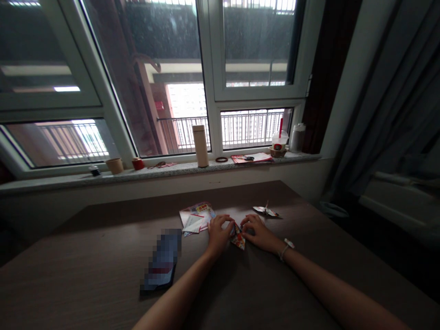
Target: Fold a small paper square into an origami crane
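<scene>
A small folded piece of patterned paper (238,239), white with orange and red, lies between my hands over the brown table. My left hand (219,233) pinches its left side, thumb and fingers bent around the edge. From the other side, my right hand (260,233) curls in, with its thumb and fingertips closed at the paper's right edge; some of the paper is hidden by the fingers. A finished-looking paper crane (267,211) with spread wings rests just beyond my right hand. Behind my left hand are printed paper sheets (197,217), partly overlapping.
A phone (161,261), its screen blurred out, lies left of my left forearm on the table (85,256). Along the windowsill stand a beige flask (200,146), a paper cup (114,166), a red-strawed drink cup (279,140), and scissors (248,158) on red-edged papers.
</scene>
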The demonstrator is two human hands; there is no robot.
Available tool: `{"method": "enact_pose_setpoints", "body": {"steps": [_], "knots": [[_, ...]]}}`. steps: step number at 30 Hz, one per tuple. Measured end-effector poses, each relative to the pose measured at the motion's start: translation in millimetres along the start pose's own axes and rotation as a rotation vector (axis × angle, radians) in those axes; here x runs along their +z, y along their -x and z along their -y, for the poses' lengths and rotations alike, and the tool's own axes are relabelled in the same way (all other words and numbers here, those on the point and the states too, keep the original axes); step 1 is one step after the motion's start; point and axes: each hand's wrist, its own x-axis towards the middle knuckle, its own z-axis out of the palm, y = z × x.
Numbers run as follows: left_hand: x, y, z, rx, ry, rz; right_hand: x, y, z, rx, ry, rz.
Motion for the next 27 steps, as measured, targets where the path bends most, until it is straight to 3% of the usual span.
{"method": "enact_pose_setpoints", "body": {"steps": [27], "knots": [[0.8,-1.1,-3.5,-0.014,0.036,0.010,-0.7,-0.5,2.1,0.028,-0.008,-0.004]]}}
